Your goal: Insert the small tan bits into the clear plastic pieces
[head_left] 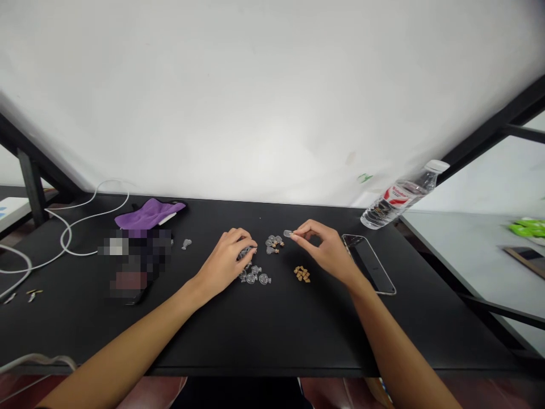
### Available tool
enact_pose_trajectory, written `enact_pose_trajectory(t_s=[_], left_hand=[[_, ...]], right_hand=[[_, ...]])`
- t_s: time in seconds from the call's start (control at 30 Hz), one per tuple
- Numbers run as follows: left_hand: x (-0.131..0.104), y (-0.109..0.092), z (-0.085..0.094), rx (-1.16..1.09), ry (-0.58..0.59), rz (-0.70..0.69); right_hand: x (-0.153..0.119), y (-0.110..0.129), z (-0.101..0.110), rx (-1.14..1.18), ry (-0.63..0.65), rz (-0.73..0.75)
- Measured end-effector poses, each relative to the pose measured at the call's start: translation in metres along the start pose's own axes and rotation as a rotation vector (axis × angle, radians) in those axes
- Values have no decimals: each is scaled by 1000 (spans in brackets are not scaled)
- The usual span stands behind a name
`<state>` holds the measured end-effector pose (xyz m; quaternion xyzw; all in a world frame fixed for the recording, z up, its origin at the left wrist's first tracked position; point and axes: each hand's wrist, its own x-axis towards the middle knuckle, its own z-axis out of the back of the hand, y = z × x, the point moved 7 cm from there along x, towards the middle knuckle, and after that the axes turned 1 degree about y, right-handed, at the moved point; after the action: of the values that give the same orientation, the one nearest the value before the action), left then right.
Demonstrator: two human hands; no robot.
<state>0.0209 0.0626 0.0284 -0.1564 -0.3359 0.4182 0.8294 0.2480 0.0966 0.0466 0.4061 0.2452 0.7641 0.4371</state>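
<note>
My right hand [320, 245] pinches a small clear glass bottle [288, 233] between thumb and fingertips, just above the table. Below that hand lies a little heap of small corks [302, 274]. My left hand [232, 254] is curled, thumb and fingers closing around clear glass at the far side of a pile of tiny glass bottles [252, 278]; its palm hides part of the pile. Between the hands sits a group of small bottles with corks in their necks [272, 242]. One more tiny bottle [186, 243] lies apart, left of my left hand.
A phone [369, 264] lies right of my right hand, with a water bottle [402, 196] behind it. On the left are a purple cloth item [147, 216], a blurred-out patch and a white cable [68, 227]. The black table [272, 335] meets a white wall.
</note>
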Motion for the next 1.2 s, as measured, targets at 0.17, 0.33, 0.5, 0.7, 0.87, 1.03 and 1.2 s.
enact_pose_trajectory(t_s=[0.17, 0.33, 0.5, 0.7, 0.87, 1.03, 1.2], left_hand=[[-1, 4, -8, 60, 127, 7], [-1, 7, -11, 16, 113, 4], [-1, 9, -11, 8, 85, -9], [-1, 4, -10, -5, 95, -20], [-1, -2, -2, -70, -10, -56], [-1, -4, 9, -233, -145, -55], [-1, -10, 12, -251, -178, -88]], right_hand=[[1, -16, 8, -171, 61, -30], [-1, -22, -8, -163, 177, -32], [-3, -29, -15, -157, 217, -55], [-4, -30, -22, -143, 244, -75], [-3, -25, -18, -110, 244, -95], [-4, -20, -7, -80, 273, -136], [-12, -19, -9, 22, 471, -190]])
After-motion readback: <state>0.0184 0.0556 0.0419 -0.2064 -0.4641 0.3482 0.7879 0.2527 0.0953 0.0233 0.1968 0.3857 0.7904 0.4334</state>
